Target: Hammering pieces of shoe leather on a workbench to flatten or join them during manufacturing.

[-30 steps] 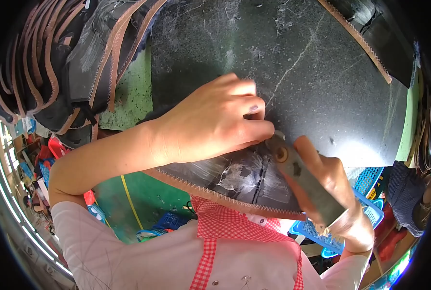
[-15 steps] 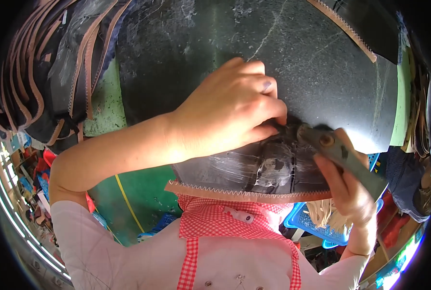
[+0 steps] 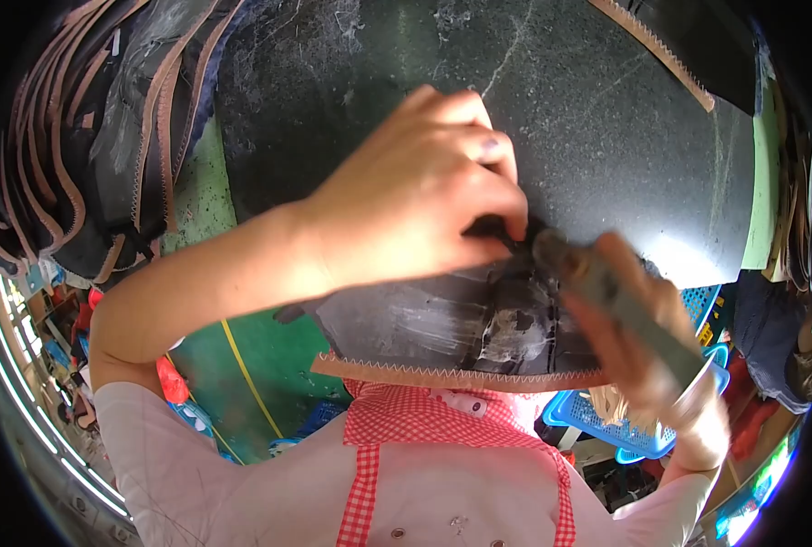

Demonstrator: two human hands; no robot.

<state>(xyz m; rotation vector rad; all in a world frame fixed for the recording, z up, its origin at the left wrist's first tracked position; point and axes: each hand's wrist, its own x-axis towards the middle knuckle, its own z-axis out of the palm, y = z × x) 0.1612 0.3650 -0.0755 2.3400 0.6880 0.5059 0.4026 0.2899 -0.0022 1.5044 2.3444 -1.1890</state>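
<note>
A black leather piece (image 3: 415, 319) with a zigzag-stitched brown edge lies at the near edge of a dark work surface (image 3: 606, 155). Whitish smears mark its face. My left hand (image 3: 433, 178) is closed, pinching a folded black part of this piece; the fingertips are partly hidden. Just to its right, my right hand (image 3: 643, 310) grips a hammer (image 3: 629, 314), blurred by motion. The hammer's round face is close to my left fingers, over the folded part, and its flat grey end points toward me. Whether the face touches the leather I cannot tell.
Stitched black pieces with brown edges (image 3: 60, 182) are heaped at the far left. Another stitched piece (image 3: 688, 55) lies far right. Below the surface on the right stands a blue basket (image 3: 638, 442) holding pale strips. A green floor (image 3: 269, 365) shows below left.
Both hands have shifted slightly left, the left one also a little away from me. The hammer has moved left toward my left fingers. My grip on both things has stayed.
</note>
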